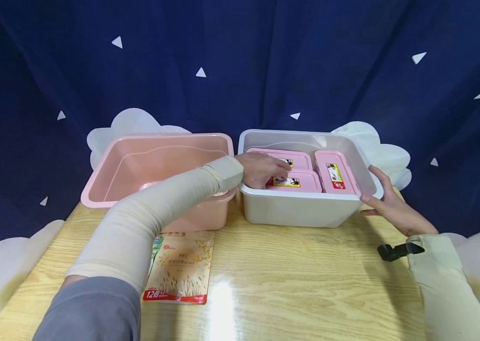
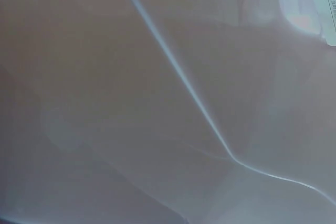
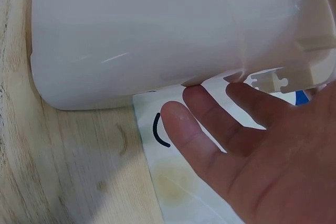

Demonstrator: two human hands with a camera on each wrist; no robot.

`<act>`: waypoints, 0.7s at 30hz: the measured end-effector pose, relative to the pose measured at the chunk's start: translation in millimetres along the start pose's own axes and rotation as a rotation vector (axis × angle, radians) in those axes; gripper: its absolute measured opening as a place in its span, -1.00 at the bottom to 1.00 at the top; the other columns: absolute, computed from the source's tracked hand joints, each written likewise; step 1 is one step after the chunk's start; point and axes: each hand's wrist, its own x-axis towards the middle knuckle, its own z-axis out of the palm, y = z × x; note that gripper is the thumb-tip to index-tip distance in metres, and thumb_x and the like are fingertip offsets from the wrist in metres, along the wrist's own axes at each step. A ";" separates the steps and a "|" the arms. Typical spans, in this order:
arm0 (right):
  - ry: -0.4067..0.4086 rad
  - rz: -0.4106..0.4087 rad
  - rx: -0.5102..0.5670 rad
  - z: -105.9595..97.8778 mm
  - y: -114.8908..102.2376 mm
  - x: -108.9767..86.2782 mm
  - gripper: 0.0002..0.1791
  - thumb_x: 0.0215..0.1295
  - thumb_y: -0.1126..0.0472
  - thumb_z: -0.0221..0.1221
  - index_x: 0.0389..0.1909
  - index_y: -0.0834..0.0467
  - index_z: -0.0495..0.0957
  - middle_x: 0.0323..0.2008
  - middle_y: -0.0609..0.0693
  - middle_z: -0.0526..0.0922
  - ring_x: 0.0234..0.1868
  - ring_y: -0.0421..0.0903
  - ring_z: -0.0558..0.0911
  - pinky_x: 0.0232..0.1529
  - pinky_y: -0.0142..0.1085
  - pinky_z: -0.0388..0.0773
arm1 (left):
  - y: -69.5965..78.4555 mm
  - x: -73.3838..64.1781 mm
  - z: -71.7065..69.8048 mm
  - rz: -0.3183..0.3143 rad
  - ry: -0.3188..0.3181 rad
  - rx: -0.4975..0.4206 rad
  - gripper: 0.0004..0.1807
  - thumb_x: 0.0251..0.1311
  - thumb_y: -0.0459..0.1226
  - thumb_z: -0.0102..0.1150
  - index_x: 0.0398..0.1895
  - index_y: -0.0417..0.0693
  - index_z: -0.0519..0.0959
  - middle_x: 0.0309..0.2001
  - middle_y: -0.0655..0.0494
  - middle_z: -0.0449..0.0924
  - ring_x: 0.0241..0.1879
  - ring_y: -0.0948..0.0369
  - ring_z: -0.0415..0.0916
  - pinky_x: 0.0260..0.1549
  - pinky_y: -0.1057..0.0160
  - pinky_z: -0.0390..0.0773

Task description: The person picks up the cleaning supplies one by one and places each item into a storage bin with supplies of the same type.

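Observation:
In the head view my left hand (image 1: 261,169) reaches into the white bin (image 1: 291,208), its bent fingers resting on the lid of the front pink-lidded box (image 1: 304,182). Behind this box lies a second pink-lidded box (image 1: 299,157), partly covered by the hand. A third pink-lidded box (image 1: 336,171) stands crosswise at the bin's right end. My right hand (image 1: 393,208) touches the bin's right end, thumb at the front corner and a finger along the rim. From the right wrist, its extended fingers (image 3: 210,116) meet the bin's outer wall (image 3: 131,35).
A pink bin (image 1: 159,147) stands left of the white one, under my left forearm. The left wrist view shows its inner wall (image 2: 131,103) and a white label (image 2: 329,9). Flat printed packets (image 1: 184,265) lie on the wooden table (image 1: 291,284). A dark blue curtain (image 1: 240,61) hangs behind.

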 end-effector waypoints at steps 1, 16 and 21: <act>0.002 0.000 0.001 0.0 0.1 0.2 -0.05 0.52 -0.01 -0.05 0.52 -0.20 -0.61 0.48 0.41 -0.29 -0.11 -0.56 0.46 -0.18 -0.36 0.66 | 0.1 -0.3 -0.5 -0.006 -0.005 0.000 -0.53 0.16 -0.29 0.08 0.19 0.14 0.55 0.47 0.15 0.31 0.17 0.13 0.55 0.23 0.19 0.51; 0.005 -0.004 0.011 -0.6 1.9 -1.3 -0.07 0.51 -0.02 -0.06 0.52 -0.23 -0.59 0.47 0.38 -0.26 -0.10 -0.56 0.44 -0.17 -0.37 0.65 | -1.6 -1.6 -1.3 0.025 -0.028 -0.073 -0.52 0.19 -0.15 0.16 0.21 0.00 0.58 0.48 0.08 0.29 0.38 0.14 0.40 0.37 0.20 0.38; 0.003 -0.002 0.018 1.1 1.2 0.3 -0.07 0.51 -0.04 -0.05 0.52 -0.22 -0.59 0.48 0.39 -0.27 -0.10 -0.56 0.44 -0.18 -0.37 0.65 | -4.6 -4.1 0.3 0.012 -0.010 -0.094 -0.61 0.26 -0.13 0.11 0.15 0.08 0.60 0.46 0.14 0.32 -0.04 0.17 0.61 0.01 0.26 0.54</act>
